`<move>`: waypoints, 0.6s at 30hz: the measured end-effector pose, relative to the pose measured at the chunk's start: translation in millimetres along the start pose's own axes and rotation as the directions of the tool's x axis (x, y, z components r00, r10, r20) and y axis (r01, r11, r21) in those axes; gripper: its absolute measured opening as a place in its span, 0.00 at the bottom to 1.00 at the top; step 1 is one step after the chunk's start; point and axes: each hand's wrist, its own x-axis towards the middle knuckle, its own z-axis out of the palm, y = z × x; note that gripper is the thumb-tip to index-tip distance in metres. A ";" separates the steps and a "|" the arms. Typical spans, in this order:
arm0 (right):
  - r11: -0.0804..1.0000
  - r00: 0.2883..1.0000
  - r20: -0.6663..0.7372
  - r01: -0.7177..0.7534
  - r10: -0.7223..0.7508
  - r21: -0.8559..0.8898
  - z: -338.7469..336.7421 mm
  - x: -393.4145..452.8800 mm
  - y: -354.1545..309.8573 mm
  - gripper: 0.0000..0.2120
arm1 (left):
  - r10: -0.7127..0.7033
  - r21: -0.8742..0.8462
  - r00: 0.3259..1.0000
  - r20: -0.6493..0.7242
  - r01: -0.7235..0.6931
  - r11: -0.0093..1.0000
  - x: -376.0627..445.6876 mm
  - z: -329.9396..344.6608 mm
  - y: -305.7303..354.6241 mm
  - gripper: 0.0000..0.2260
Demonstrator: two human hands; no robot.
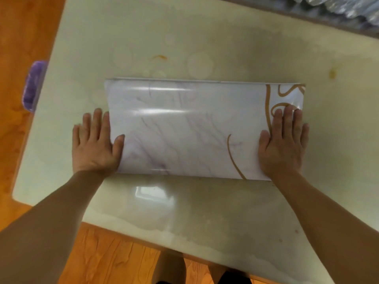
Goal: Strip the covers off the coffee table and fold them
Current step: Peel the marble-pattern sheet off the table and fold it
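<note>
Overhead, I see the glossy marble-print cover folded into a flat rectangle, mid coffee table. My left hand lies flat at its left edge, thumb on top; my right hand presses flat, fingers straight.

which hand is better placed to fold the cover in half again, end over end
Probably the left. The left hand lies mostly on the coffee table at the folded cover's end, thumb on top. The right hand lies flat on the cover, pinning it.
</note>
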 end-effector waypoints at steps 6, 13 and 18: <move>1.000 1.000 -0.024 -0.006 0.006 0.009 -0.7 -0.9 -4.5 0.32 | 0.054 -0.034 0.966 -0.251 -0.064 0.997 -19.2 -19.4 70.1 0.32; 1.000 0.999 -0.046 -0.007 0.008 0.016 3.4 0.1 -2.0 0.31 | 0.576 -0.122 0.803 -0.154 -0.594 0.795 27.5 -35.4 333.0 0.28; 1.000 1.000 0.009 0.003 -0.003 -0.004 3.7 2.1 3.7 0.32 | 0.631 -0.041 0.770 -0.094 -0.637 0.770 68.1 -16.9 277.5 0.34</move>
